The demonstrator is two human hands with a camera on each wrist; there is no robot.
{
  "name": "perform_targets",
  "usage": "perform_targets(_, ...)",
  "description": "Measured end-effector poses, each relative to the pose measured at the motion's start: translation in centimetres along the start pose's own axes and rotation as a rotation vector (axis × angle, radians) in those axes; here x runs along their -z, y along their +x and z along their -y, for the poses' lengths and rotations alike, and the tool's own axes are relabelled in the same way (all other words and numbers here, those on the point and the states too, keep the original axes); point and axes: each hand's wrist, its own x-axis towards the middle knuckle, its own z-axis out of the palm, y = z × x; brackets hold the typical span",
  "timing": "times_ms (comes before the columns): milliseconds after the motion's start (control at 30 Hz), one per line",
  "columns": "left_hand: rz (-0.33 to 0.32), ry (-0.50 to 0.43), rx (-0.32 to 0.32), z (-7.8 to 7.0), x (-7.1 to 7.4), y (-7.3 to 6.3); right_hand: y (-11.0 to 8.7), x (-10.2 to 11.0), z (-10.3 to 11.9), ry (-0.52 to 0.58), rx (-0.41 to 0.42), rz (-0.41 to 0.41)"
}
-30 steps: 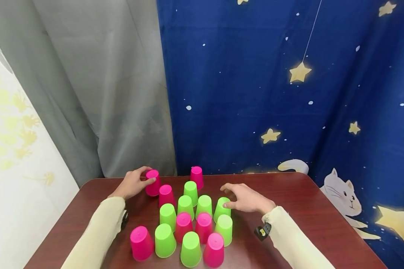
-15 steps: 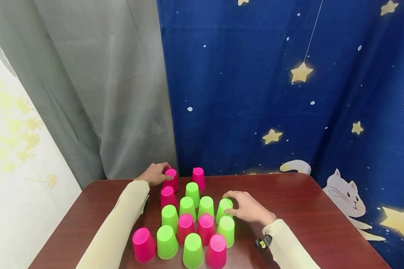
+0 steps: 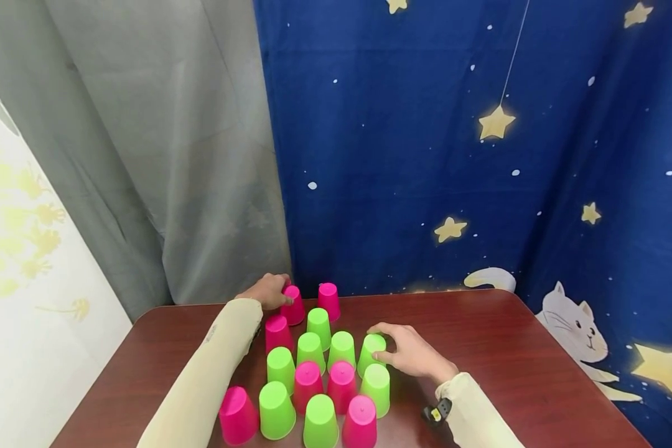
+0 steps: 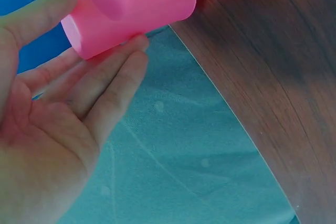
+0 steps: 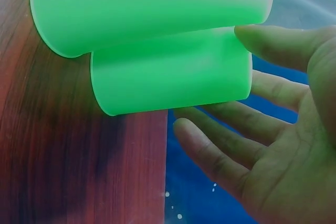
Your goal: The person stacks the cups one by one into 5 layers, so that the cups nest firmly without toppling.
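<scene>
My left hand (image 3: 266, 291) reaches to the table's far edge and holds an upside-down pink cup (image 3: 294, 310) between thumb and fingers. In the left wrist view, the thumb lies at the base of that pink cup (image 4: 115, 30) and the fingers along its side; a nearer pink cup partly covers it. My right hand (image 3: 411, 353) has thumb and fingers on either side of a green cup (image 3: 372, 356) at the right of the group. Seen from the right wrist, the fingers pass behind this green cup (image 5: 173, 77), with the thumb at its base edge.
Several other upturned cups stand close together on the brown table (image 3: 459, 317): among them a back pink cup (image 3: 328, 302), a front green cup (image 3: 321, 422) and a front-left pink cup (image 3: 238, 415). A grey curtain (image 3: 218, 155) and a blue star curtain (image 3: 397, 155) hang behind.
My left hand has carried or slid its pink cup rightward, closer to the back pink cup. The right hand has shifted slightly around the green cup, which stays almost in place.
</scene>
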Motion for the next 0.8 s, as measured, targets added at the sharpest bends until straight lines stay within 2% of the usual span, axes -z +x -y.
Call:
perform_targets(267,0.017,0.018,0.009,-1.4,-0.6,0.9,-0.1,-0.2,-0.3,0.022,-0.012,-0.005)
perform_targets(533,0.036,0.001,0.025,-1.6,-0.9,1.2,-0.2,-0.4,-0.2,0.013,-0.017,-0.012)
perform_targets(800,0.016,-0.011,0.019,-1.6,-1.2,1.4,-0.1,-0.5,-0.4,0.023,-0.009,-0.023)
